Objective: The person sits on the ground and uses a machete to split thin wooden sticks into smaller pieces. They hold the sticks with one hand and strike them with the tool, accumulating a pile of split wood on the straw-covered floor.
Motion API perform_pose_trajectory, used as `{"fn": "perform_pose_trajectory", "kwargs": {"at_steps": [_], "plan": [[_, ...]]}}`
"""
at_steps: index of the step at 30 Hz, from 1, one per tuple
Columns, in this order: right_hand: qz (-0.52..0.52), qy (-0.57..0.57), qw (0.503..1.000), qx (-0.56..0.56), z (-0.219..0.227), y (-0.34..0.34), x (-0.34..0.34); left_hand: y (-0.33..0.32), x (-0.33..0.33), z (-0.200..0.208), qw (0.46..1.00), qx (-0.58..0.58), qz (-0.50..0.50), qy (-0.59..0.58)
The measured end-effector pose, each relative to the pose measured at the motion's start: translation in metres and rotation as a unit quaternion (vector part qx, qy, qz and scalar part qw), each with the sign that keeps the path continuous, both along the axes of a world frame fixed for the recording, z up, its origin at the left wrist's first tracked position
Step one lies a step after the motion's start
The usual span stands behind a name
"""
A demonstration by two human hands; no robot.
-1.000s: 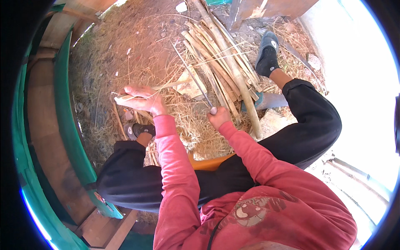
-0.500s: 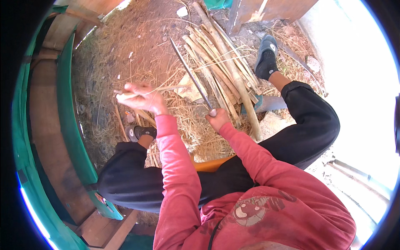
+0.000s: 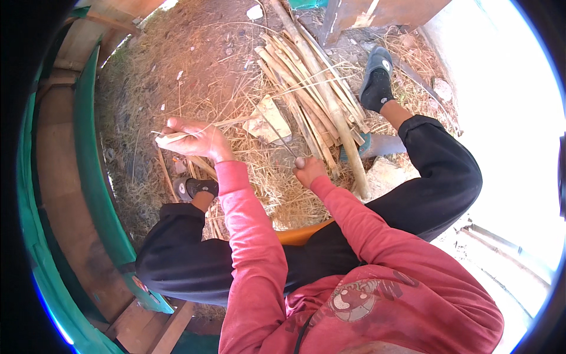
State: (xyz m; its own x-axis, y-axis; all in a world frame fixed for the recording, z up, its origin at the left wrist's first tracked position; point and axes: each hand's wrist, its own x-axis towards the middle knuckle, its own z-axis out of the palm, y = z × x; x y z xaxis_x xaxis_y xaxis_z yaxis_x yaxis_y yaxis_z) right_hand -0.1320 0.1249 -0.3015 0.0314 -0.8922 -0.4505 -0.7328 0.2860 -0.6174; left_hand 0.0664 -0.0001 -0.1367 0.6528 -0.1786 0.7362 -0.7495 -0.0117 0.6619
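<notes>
Clearly the left hand pinches a thin bamboo strip out to the side over the straw-strewn ground, while the right hand, fist closed, grips what looks like a knife angled toward the bamboo pile.

Place: an outdoor yard workspace for splitting bamboo or cane by hand.
Ground: bare earth strewn with dry straw.
Material: a pile of split bamboo strips lying on the ground.
Surroundings: a green curved wall and wooden planks at the edges.
</notes>
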Motion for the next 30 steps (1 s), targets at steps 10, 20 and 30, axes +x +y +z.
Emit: {"fn": "perform_pose_trajectory", "kwargs": {"at_steps": [10, 20, 30], "plan": [[-0.049, -0.001, 0.992, 0.115, 0.007, 0.015, 0.003, 0.017, 0.010, -0.013, 0.985, -0.083, -0.077, 0.130], [-0.050, -0.063, 0.996, 0.032, 0.013, -0.011, 0.009, 0.020, 0.014, -0.005, 0.988, -0.081, -0.056, 0.122], [-0.001, -0.007, 1.000, 0.009, 0.025, -0.003, 0.015, 0.015, 0.024, -0.017, 0.999, 0.042, 0.006, -0.029]]}}
